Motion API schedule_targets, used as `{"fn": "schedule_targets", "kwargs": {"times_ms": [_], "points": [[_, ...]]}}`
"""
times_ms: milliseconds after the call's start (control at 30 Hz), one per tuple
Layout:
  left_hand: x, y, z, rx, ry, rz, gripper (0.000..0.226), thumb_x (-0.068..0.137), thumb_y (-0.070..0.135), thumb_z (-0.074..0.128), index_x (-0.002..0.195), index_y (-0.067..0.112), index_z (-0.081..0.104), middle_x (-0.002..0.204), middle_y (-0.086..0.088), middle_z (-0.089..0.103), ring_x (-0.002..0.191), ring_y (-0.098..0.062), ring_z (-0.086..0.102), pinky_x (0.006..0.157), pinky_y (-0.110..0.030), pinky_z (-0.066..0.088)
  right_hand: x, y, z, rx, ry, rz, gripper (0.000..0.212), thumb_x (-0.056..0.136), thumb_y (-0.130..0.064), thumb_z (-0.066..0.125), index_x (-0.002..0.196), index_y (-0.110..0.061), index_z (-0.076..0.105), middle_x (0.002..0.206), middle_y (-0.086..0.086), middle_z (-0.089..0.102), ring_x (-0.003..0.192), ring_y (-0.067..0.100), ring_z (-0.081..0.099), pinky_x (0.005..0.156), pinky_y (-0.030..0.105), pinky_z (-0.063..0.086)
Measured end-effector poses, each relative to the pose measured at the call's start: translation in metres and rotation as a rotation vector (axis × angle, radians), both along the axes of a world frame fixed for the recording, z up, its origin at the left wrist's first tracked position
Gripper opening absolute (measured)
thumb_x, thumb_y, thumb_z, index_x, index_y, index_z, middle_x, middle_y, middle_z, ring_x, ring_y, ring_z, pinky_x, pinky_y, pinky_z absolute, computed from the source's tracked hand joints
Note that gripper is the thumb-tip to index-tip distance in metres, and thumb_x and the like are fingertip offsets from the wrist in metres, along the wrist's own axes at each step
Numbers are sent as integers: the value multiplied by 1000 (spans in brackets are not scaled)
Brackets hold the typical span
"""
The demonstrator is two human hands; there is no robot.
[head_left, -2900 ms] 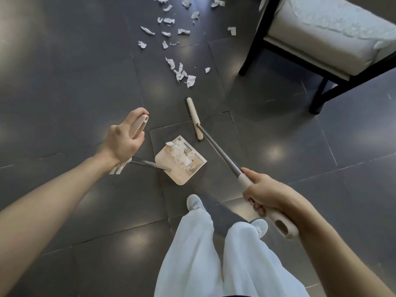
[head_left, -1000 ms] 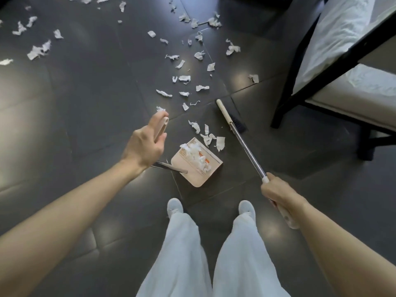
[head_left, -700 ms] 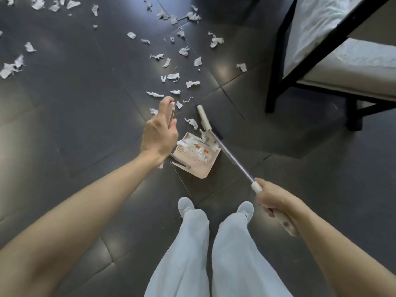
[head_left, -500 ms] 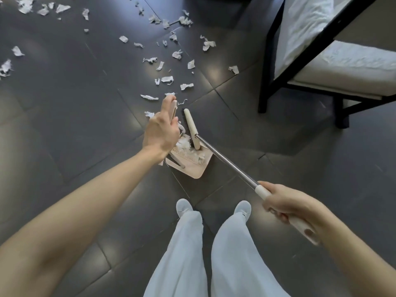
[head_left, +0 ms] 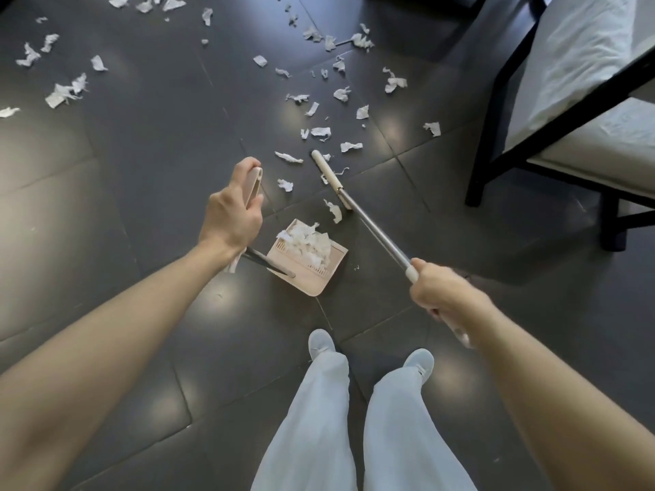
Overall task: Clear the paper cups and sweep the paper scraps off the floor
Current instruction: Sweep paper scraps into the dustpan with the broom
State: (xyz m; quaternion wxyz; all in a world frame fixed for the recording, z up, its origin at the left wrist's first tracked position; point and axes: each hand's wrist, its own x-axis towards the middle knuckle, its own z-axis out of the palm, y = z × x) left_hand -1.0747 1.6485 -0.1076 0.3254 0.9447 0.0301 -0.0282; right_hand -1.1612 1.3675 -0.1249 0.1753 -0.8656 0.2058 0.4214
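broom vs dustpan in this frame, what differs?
The dustpan holds a heap of paper scraps; the broom reaches farther out, its head among loose scraps on the floor. The left hand grips the dustpan's handle; the right hand grips the broom's. The broom shows a long silver shaft, the dustpan a short dark one. Both have beige parts.

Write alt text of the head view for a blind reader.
A person's right hand grips a broom, its head among white paper scraps on a dark floor; the left hand holds a part-filled dustpan by its handle.
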Motion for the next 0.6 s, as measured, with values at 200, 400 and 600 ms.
{"fn": "schedule_targets", "kwargs": {"times_ms": [200,400,600], "points": [[26,21,-4,-26,34,24,42,93,13,53,132,27,45,95,-8,61,85,-33,57,77,-31,43,-10,35,-1,24,176,147,55,86,-7,35,136,-29,42,82,6,61,47,16,51,42,20,39],[27,39,-4,-39,66,-22,39,92,14,52,126,32,45,93,-7,61,79,-30,56,71,-29,41,-22,13,25,36,137,19,73,82,-5,34,146,-39,30,88,6,58,46,15,49,39,20,39],[22,46,2,-23,98,-62,38,92,14,52,124,34,46,90,-7,61,77,-32,56,71,-29,42,-10,12,32,-39,19,0,57,88,-6,37,142,-26,35,86,5,53,56,17,55,37,19,38]]}}
